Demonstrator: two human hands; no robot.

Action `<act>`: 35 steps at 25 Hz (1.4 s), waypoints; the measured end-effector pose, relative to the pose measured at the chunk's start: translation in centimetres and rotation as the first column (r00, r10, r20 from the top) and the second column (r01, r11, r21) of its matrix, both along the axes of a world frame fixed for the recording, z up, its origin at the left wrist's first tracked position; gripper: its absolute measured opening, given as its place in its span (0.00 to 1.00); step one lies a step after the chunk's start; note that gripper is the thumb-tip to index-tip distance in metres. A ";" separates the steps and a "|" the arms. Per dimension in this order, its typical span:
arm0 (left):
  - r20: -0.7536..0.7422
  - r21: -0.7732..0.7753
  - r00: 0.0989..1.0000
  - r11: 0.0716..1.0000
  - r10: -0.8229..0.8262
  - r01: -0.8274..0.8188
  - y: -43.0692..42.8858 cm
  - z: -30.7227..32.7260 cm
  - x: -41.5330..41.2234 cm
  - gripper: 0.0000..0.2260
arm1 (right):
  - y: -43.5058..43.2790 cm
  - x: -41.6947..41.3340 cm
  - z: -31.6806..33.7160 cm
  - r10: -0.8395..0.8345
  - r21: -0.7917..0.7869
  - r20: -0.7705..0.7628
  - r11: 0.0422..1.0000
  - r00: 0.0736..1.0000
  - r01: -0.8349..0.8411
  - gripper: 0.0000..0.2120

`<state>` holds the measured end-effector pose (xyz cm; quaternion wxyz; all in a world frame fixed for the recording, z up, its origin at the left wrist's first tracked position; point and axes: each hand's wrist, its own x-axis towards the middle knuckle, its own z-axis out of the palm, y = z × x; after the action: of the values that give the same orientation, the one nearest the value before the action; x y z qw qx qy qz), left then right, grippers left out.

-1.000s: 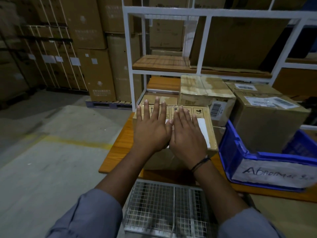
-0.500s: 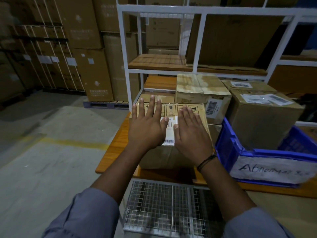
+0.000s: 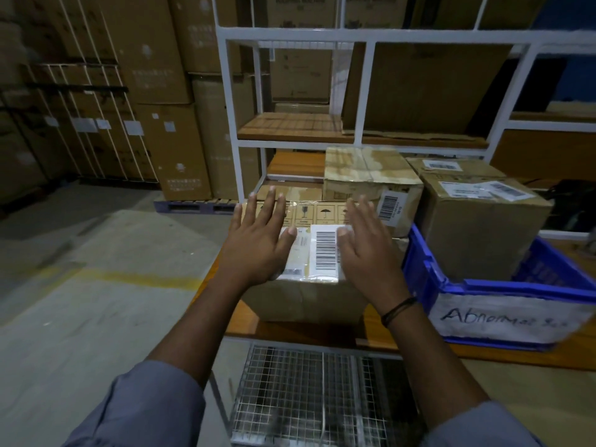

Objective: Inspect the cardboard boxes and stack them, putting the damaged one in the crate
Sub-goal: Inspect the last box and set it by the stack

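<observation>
Both hands flat, fingers spread: left hand [image 3: 258, 243] and right hand [image 3: 367, 250] on box [image 3: 309, 298] top, nothing gripped; careless palm pressure could dent it.

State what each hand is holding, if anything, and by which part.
Nothing is held. The left hand lies open and flat on the front box top; the right hand is open above its right side.

The blue crate's label [image 3: 496, 321] apparently reads "Abnormal", the rest blurred.
</observation>
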<state>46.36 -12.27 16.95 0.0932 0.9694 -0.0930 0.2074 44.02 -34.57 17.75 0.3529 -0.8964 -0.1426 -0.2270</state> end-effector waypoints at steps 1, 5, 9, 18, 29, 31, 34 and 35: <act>0.005 -0.035 1.000 0.999 -0.007 0.007 1.0 -0.1 -0.3 0.32 | -0.9 0.7 -0.6 -0.037 0.179 -0.039 0.983 0.999 0.043 0.32; -0.004 -0.217 1.000 0.976 0.005 -0.006 5.6 -0.8 -1.9 0.31 | -2.9 3.7 -5.2 0.091 0.608 -0.411 0.769 0.907 0.198 0.36; 0.010 -0.280 1.000 0.960 -0.020 0.022 7.3 -1.6 -2.9 0.31 | -1.4 4.1 -10.4 0.328 0.675 -0.586 0.704 0.741 0.223 0.48; -0.145 -0.984 0.903 0.151 -0.405 -0.090 6.2 -3.5 -4.1 0.34 | -0.3 1.0 -7.6 -0.396 0.329 -0.127 0.848 0.909 0.415 0.29; 0.070 -0.083 0.987 0.987 0.142 -0.136 -1.4 -5.9 -1.0 0.32 | 0.2 -0.3 -8.8 -0.449 -0.325 0.107 0.828 0.887 0.458 0.30; 0.080 0.044 0.992 0.994 0.100 -0.103 -1.4 -6.1 -0.4 0.34 | 1.9 0.0 -8.6 -0.320 -0.397 0.113 0.853 0.941 0.338 0.33; 0.061 0.073 0.994 0.993 0.089 -0.093 -1.2 -6.3 0.1 0.35 | 4.7 0.5 -8.4 -0.132 -0.468 0.111 0.867 0.985 0.170 0.33; 0.057 0.078 0.995 0.993 0.085 -0.090 -1.1 -6.3 0.0 0.34 | 5.4 0.6 -8.4 -0.097 -0.483 0.123 0.864 0.988 0.145 0.32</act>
<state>46.39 -13.39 10.65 0.0424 0.9695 -0.0612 0.2334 44.60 -29.20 9.36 0.0922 -0.9520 -0.1552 -0.2471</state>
